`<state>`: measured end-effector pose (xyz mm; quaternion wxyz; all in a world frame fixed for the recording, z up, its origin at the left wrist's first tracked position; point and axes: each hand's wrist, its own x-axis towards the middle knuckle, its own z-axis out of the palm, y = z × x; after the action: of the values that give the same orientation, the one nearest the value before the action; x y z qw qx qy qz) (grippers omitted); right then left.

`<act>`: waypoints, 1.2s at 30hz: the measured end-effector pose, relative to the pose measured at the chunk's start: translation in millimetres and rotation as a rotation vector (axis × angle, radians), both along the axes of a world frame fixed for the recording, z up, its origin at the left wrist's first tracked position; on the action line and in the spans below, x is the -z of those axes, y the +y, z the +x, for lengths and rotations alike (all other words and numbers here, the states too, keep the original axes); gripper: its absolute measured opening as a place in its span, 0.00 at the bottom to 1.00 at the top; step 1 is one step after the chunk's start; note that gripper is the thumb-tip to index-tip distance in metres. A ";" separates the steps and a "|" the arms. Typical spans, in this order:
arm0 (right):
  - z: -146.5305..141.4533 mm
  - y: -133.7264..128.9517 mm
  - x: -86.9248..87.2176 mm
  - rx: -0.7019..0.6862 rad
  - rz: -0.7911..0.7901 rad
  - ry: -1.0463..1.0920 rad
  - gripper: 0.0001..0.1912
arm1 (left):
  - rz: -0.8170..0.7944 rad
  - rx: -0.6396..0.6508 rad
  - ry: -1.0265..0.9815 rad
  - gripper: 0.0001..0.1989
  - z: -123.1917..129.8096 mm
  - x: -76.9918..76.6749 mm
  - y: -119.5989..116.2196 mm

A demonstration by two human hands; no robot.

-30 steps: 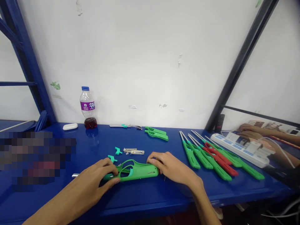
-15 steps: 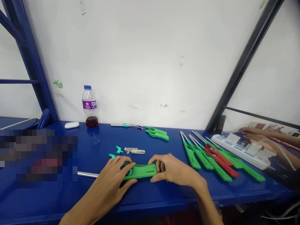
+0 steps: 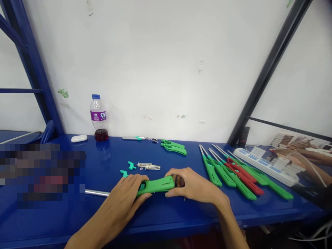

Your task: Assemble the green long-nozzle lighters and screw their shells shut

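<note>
A long-necked lighter with a green handle (image 3: 158, 185) lies across the front of the bench, its metal tube pointing left. My left hand (image 3: 129, 192) is closed over the trigger end of it, hiding where tube and handle meet. At the butt end, my right hand (image 3: 189, 185) pinches the handle between thumb and fingers. Just behind my left hand are small teal triggers (image 3: 131, 165) and pale lighter inner parts (image 3: 149, 166). Farther back, a loose metal tube with wires (image 3: 138, 138) lies beside green handle halves (image 3: 173, 148).
On the right lie several green and red lighters (image 3: 230, 176), with a white power strip (image 3: 267, 167) beyond them. A drink bottle (image 3: 99, 119) and a white case (image 3: 79, 138) stand near the wall. Another person's hands show at far right. A blurred patch covers the left.
The green handle has tilted slightly, its butt end rising a little with my right hand. My left fingers have drawn closer together over the trigger end. The other person's hands moved.
</note>
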<state>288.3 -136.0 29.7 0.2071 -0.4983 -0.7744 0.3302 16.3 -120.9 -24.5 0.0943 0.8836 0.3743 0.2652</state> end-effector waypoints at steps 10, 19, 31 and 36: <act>2.1 1.4 -2.1 0.020 -0.013 0.023 0.16 | 0.005 -0.020 -0.040 0.13 -2.9 1.6 -0.7; 5.3 -1.1 0.2 0.036 -0.063 0.011 0.20 | 0.048 -0.044 -0.048 0.14 -2.0 7.8 3.4; -1.5 -4.4 -10.7 0.047 0.157 0.026 0.23 | 0.044 -0.033 -0.076 0.14 -1.6 8.5 4.9; -1.3 0.2 -7.1 0.062 0.078 0.090 0.22 | 0.034 -0.032 -0.075 0.13 -0.2 7.2 3.7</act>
<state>287.0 -135.8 36.8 0.2710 -0.4985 -0.7607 0.3153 16.1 -117.3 -31.7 0.0890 0.8683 0.3800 0.3061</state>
